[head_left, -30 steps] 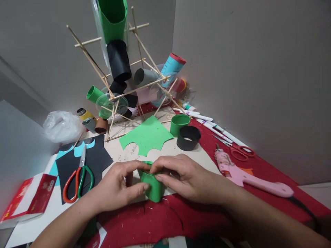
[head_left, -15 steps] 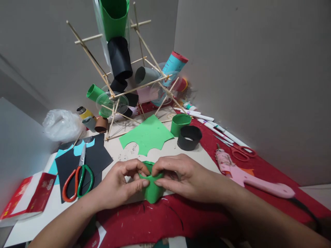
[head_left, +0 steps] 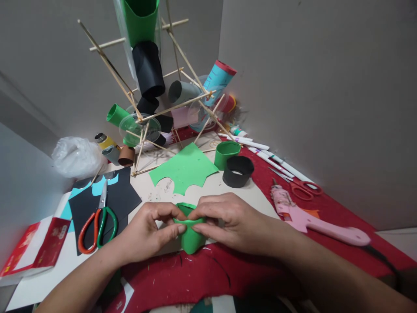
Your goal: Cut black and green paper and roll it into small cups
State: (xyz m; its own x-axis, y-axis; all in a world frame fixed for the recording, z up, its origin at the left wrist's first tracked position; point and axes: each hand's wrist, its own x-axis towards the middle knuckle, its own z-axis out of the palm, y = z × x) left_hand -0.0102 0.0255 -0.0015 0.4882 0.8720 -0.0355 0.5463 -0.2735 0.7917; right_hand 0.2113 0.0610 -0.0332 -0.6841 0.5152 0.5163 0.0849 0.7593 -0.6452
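A small green paper tube [head_left: 191, 240] stands at the near edge of the white board, between my two hands. My left hand [head_left: 156, 228] pinches its rim from the left, thumb outside and fingertips inside. From the right, my right hand [head_left: 230, 221] pinches the same rim, its thumb close to the left one. Just beyond lies a green sheet [head_left: 185, 167] with scalloped cutouts along its near edge. A short green ring [head_left: 227, 155] and a black ring [head_left: 238, 171] stand to the right of that sheet.
A stick frame [head_left: 176, 106] carrying paper tubes rises at the back. Scissors with red and green handles [head_left: 102, 217] lie on black sheets at left. At right are a pink glue gun [head_left: 312, 219], red scissors [head_left: 304, 190] and white rolled sticks [head_left: 280, 163].
My fingers have shifted slightly along the tube's rim, still pinching it. The whole view has tilted a little; the other things stay in place.
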